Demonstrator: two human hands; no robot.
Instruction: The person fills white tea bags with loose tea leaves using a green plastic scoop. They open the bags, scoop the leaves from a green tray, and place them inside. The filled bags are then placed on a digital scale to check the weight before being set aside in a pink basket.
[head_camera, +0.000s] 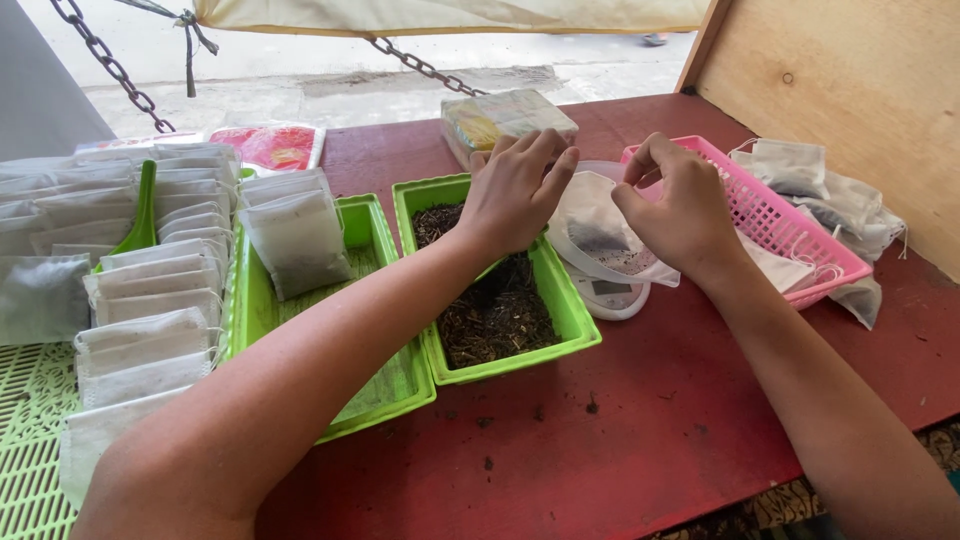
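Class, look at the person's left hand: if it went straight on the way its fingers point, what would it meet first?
Probably the clear plastic box of yellow packets just beyond the left hand; depth is hard to judge.

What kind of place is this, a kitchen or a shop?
Probably a small open-air stall where tea is packed: a green tray of dark loose leaves, rows of filled white bags, a small scale, and pavement just beyond the red table.

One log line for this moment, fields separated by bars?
left hand: holds white filter bag | right hand: pinches bag top | under bag: small scale | beside: green tray of dry leaves
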